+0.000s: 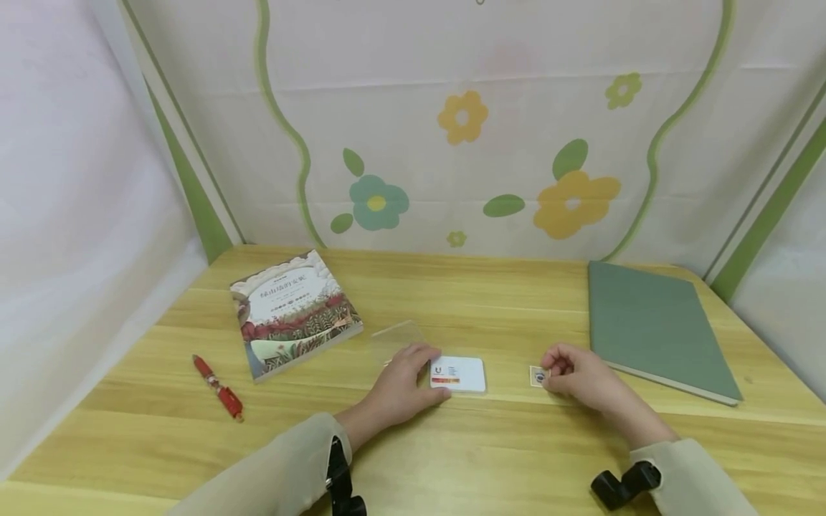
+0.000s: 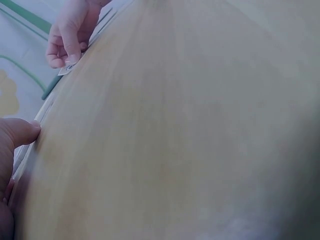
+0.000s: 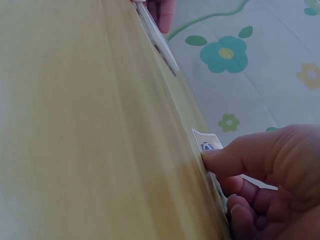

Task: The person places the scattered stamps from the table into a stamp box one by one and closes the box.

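Observation:
My left hand (image 1: 401, 387) grips the left end of a shallow clear case holding white cards, its thumb at the near edge and its fingers at the far edge. The top card (image 1: 459, 374) bears a dark logo, small print and a red-orange strip. A clear plastic lid (image 1: 396, 338) lies behind that hand, partly covered by it. Over to the right, my right hand (image 1: 581, 380) pinches a small stamp (image 3: 208, 142) between thumb and fingers, close over the table. The stamp has a pale border and a dark blue round picture; the thumb hides one side of it.
A picture-covered book (image 1: 293, 312) lies at the back left, with a red pen (image 1: 218, 388) in front of it. At the right lies a green notebook (image 1: 658, 330), near the right hand. A flowered curtain (image 1: 413, 129) hangs behind the wooden table (image 1: 477, 451).

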### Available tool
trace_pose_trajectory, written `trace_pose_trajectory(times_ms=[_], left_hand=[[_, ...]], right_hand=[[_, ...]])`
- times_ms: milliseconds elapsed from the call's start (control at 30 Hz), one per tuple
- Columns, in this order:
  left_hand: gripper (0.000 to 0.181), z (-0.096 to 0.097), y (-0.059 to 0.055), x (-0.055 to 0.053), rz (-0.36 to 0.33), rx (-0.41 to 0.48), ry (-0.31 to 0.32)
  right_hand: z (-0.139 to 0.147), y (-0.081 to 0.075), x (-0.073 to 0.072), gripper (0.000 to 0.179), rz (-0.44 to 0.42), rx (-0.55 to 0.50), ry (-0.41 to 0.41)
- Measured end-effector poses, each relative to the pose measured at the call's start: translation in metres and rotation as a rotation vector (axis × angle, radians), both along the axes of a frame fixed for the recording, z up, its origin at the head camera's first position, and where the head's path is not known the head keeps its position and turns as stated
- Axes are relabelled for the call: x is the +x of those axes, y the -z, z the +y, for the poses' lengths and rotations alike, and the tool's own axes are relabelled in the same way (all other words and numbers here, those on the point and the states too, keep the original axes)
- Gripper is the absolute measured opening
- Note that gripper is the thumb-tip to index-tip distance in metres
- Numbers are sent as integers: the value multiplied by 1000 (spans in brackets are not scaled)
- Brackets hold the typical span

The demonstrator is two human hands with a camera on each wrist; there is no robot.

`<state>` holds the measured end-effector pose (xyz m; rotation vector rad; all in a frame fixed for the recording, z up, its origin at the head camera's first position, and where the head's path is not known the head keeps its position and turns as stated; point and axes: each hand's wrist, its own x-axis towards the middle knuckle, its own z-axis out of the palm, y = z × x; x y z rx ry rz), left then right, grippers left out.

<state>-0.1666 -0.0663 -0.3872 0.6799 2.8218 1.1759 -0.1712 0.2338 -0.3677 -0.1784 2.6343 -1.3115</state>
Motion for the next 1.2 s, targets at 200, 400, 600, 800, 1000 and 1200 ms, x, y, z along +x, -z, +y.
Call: trace_pose_trajectory(times_ms=[200,400,600,800,1000,1200], left_hand=[[63,1,0,0,-8,-5,-3],[63,1,1,0,-2,-5,-4],[62,1,3,-1,2,-8,-3],[64,1,3,-1,-1,-15,-8],[64,2,1,0,-13,-12,-13],[64,2,1,1,-17,-11,-15]], right_hand=[[2,-2,-1,22,-12,-10,39],[3,-3,-3,23,-10,-19,60],[4,-5,-4,24,-17,-65,84],[3,-7,-5,25,-23,-133,88],[3,-8,-5,25,-41,-212,83],[1,-9,-5,26,-42,-243,76]])
